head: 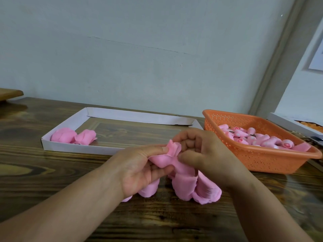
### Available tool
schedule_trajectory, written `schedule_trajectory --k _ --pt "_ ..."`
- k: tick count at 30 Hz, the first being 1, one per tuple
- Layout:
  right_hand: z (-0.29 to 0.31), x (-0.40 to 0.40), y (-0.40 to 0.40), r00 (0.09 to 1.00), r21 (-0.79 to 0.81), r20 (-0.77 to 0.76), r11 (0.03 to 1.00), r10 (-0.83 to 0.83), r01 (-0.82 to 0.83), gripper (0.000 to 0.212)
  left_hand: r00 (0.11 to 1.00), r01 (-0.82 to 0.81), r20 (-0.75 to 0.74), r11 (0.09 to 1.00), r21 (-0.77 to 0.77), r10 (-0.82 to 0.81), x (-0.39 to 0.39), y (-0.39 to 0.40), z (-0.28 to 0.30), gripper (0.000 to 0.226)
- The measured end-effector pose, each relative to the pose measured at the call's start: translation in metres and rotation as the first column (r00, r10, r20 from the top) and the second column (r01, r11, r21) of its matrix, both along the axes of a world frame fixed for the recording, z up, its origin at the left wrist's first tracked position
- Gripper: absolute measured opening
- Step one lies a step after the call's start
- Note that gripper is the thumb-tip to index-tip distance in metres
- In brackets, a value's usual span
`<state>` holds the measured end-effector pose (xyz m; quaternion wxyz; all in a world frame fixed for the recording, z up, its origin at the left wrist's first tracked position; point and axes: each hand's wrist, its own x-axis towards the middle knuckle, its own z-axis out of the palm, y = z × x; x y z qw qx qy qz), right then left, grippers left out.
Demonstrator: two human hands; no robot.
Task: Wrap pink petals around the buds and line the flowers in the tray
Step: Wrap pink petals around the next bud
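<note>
Both hands meet over the table's middle on a bunch of pink fabric petals [183, 179]. My left hand [139, 170] grips the petals from the left, thumb on top. My right hand [202, 154] pinches the same bunch from the right, fingers curled over its upper end. Loose petal lobes hang below the hands onto the table. Any bud inside the bunch is hidden. The white cardboard tray [73, 149] lies behind, with two finished pink flowers [73, 136] at its left end.
An orange perforated basket [262, 159] at the right holds several pink buds [251, 138]. A white box [286, 123] sits behind it at the far right. The dark wooden table [52, 172] meets a pale wall at the back.
</note>
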<state>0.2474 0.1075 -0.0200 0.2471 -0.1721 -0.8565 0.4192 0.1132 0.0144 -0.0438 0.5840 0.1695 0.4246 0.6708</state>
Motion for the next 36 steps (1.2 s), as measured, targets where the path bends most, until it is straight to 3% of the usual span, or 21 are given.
schedule_trajectory --k 2,5,12,16,20,26,31,36 --pt "-0.0006 0.0002 0.0024 1.0 -0.068 -0.005 0.998 0.009 -0.01 0.024 1.0 0.007 -0.005 1.0 -0.003 -0.007 0.001 -0.0005 0.0003 0.03" --pt "-0.002 -0.0018 0.0011 0.998 -0.133 -0.067 0.991 -0.014 0.005 0.01 0.999 0.029 -0.037 1.0 -0.013 -0.029 0.0034 -0.0019 0.0022 0.031" --pt "-0.0049 -0.0043 0.002 0.992 -0.103 -0.081 0.99 -0.102 0.093 0.008 0.997 0.047 -0.057 0.998 -0.028 -0.048 0.0036 0.0011 -0.0025 0.038" --pt "-0.0048 -0.0056 0.0049 0.974 -0.157 -0.121 0.973 -0.191 0.172 0.018 0.998 -0.007 0.057 1.0 0.031 0.006 0.0026 0.0046 -0.0033 0.025" --pt "-0.0045 -0.0047 0.0052 0.97 -0.208 -0.138 0.964 -0.199 0.168 0.017 0.99 0.049 0.128 0.996 0.072 -0.058 -0.0009 0.0026 -0.0027 0.032" --pt "-0.0047 -0.0029 0.0087 0.956 -0.223 -0.214 0.963 -0.202 0.154 0.031 0.996 0.054 0.061 0.986 0.158 -0.065 -0.0012 0.0013 -0.0016 0.027" --pt "-0.0047 -0.0031 0.0091 0.956 -0.262 -0.245 0.96 -0.163 0.096 0.029 0.999 -0.015 -0.03 0.992 0.123 0.019 0.0038 0.0022 -0.0019 0.014" --pt "-0.0049 -0.0037 0.0079 0.957 -0.295 -0.264 0.955 -0.118 0.036 0.024 0.994 -0.053 -0.091 0.994 0.1 0.062 0.0065 0.0015 0.0008 0.018"
